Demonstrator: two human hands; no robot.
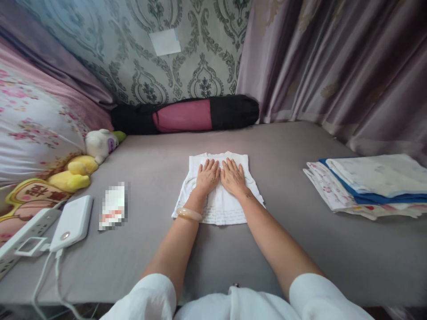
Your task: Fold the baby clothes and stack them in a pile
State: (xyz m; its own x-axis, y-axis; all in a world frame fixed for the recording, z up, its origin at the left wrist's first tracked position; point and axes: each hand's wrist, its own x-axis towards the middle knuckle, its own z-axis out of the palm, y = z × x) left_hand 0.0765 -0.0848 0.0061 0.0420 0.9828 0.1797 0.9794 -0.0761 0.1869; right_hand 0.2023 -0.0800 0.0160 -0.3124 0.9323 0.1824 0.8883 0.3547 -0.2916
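A small white shirt (220,213) with lines of fine print near its lower edge is spread flat on the grey bed surface (143,178). Both my hands lie on its upper part, side by side with thumbs close together. My left hand (208,175) is palm down with fingers stretched out, a pale bangle (189,214) around its wrist. Flat on the cloth beside it, my right hand (232,176) has its fingers extended too. The hands and forearms hide some of the shirt's middle.
Folded cloths (376,178) are stacked at the right. At the left are a power bank (74,222) with cables, a power strip (30,235), a blurred card (113,206) and plush toys (75,171). A black and pink long bag (187,115) lies along the wall.
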